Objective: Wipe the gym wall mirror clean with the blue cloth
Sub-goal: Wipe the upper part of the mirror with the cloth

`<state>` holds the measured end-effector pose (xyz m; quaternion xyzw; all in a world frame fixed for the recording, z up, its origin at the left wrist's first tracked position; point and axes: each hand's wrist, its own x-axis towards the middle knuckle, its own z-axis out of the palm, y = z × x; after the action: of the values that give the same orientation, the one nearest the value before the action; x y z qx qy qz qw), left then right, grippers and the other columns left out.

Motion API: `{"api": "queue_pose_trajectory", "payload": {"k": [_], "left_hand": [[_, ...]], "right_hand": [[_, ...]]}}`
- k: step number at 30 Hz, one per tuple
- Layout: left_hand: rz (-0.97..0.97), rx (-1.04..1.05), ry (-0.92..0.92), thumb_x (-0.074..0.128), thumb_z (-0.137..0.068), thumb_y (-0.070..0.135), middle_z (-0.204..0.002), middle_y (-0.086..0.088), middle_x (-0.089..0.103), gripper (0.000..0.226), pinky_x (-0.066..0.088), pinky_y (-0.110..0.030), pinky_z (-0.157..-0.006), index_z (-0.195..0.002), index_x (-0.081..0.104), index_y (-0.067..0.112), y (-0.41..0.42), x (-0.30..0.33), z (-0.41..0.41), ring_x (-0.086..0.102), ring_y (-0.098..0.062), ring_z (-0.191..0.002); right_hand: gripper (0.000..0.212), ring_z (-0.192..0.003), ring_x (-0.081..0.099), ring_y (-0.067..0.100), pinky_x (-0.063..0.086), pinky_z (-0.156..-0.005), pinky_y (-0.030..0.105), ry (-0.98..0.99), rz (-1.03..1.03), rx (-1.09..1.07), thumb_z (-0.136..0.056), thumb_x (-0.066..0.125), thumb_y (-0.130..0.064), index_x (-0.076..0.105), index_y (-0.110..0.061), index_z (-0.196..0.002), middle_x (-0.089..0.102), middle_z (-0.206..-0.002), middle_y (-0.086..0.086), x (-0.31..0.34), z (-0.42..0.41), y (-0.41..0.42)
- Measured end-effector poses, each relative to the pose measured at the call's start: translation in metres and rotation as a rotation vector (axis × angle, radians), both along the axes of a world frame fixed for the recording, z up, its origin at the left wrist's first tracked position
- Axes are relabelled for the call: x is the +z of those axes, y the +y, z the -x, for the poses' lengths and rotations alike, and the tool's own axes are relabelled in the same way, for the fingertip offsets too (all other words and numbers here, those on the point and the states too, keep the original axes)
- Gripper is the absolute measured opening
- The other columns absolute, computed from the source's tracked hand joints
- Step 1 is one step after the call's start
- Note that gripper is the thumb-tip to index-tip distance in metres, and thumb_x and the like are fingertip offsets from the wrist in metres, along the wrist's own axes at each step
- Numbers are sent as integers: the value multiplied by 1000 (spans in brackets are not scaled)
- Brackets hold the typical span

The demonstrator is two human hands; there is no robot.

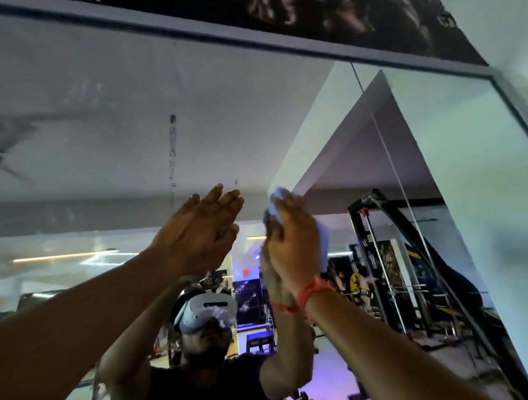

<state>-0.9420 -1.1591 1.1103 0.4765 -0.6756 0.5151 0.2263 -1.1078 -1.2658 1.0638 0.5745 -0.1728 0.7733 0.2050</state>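
The blue cloth (321, 245) is pressed to the mirror (438, 160) by the right hand (289, 244), the left hand (203, 230) laid flat beside it, so fingerprints may be left.

Bare forearms, with an orange-red thread band (312, 292) tied round the right wrist.

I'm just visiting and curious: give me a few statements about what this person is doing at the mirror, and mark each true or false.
1. The right hand presses the blue cloth to the mirror. True.
2. The left hand holds a spray bottle. False: it holds nothing, its fingers straight.
3. An orange-red thread circles the right wrist. True.
4. The cloth is on the floor. False: it is up under the right hand.
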Motion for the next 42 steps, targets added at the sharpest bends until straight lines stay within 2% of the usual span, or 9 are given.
{"api": "queue_pose_trajectory", "payload": {"k": [3, 10, 16, 23, 27, 30, 34, 39, 42], "left_hand": [[11, -19, 40, 10, -91, 50, -169, 5, 19, 78, 18, -48, -125, -161, 29, 23, -4, 0, 7, 7, -15, -158], [-10, 17, 42, 9, -92, 52, -170, 7, 13, 77, 12, -42, -125, -162, 24, 25, -7, -7, 23, 1, -13, -158], [-18, 43, -49, 11, -93, 54, -169, 6, 14, 77, 15, -42, -125, -162, 24, 23, -15, -8, 34, 2, -14, -157], [48, 44, -125, 22, -95, 46, -164, -3, 35, 72, 33, -51, -119, -157, 40, 15, -32, 7, 64, 25, -25, -155], [27, 51, -72, 7, -89, 55, -170, 6, 17, 81, 18, -43, -123, -162, 25, 24, -46, 22, 91, 8, -15, -158], [7, 67, -56, 1, -85, 59, -171, 11, 9, 86, 12, -40, -125, -163, 19, 28, -57, 28, 108, -1, -10, -158], [8, 78, -46, 7, -89, 58, -170, 12, 10, 80, 11, -40, -125, -163, 19, 30, -62, 33, 117, 0, -9, -157], [54, 155, -89, 5, -89, 60, -169, 11, 13, 81, 19, -43, -123, -162, 20, 30, -55, 37, 107, 6, -11, -157], [67, 173, -71, 7, -90, 60, -169, 13, 12, 79, 22, -44, -123, -162, 19, 30, -47, 39, 89, 4, -8, -156]], "right_hand": [[49, -151, 33, 12, 30, -124, 41, 498, 115, -15, -102, 45, -15, 49, -20, -150, 46, -158, -3, -15, 14, 1], [58, -149, 36, 23, 32, -122, 44, 22, -117, 9, -90, 55, 7, 56, -12, -145, 48, -156, 4, 10, 63, -28], [48, -152, 31, 14, 21, -127, 34, 498, 158, -255, -102, 45, -15, 52, -21, -149, 43, -160, -6, -4, 101, -38], [46, -131, 52, 40, 43, -113, 49, -161, -220, -147, -91, 60, 0, 59, 0, -137, 58, -140, 21, 59, 155, -69], [49, -143, 40, 15, 27, -122, 26, 329, 79, -144, -93, 49, -6, 58, -3, -141, 53, -150, 10, 40, 148, -59], [50, -133, 37, -8, 23, -109, 1, 281, 9, -33, -91, 46, 14, 57, 4, -139, 52, -146, 7, 49, 199, -73], [47, -132, 49, 9, 25, -115, 9, -152, -123, -11, -91, 58, 9, 61, -2, -136, 60, -140, 11, 59, 171, -80], [53, -146, 38, 17, 23, -125, 27, 475, 202, -179, -97, 40, -19, 52, -9, -148, 49, -155, 6, 29, 169, -72], [49, -146, 40, 24, 31, -123, 36, 151, -68, -205, -98, 46, -9, 54, -12, -147, 49, -154, 8, 49, 222, -101]]}}
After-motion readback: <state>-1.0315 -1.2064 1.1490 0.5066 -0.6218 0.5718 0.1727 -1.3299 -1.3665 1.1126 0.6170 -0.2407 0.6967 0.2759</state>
